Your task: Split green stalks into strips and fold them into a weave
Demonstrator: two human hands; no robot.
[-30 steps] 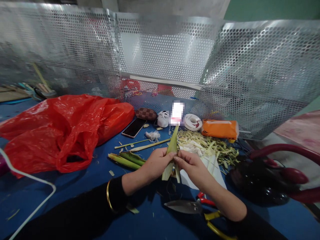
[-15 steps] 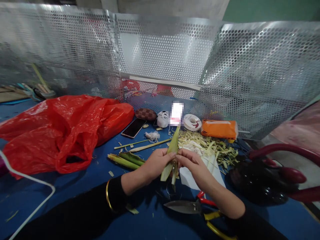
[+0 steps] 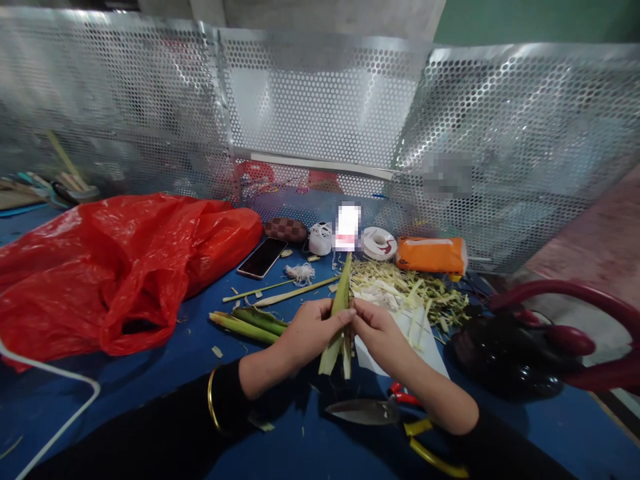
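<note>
1. Perforated metal panels [image 3: 320, 107] stand behind our blue table [image 3: 195, 333].
2. Between our hands we hold a tapered green leaf [image 3: 342, 297], narrow tip pointing away.
3. Our left hand [image 3: 313, 330] grips it, thumb across the front.
4. Our right hand [image 3: 375, 327] pinches its right edge.
5. Scissors [image 3: 363, 411] lie nearer us; shavings [image 3: 445, 300] lie beyond our right hand.

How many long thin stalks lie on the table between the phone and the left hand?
2: a narrow green stalk, nearer the phone, and a paler, thicker stalk to its right, pointing toward the held leaf. More may be hidden behind the left hand.
</note>
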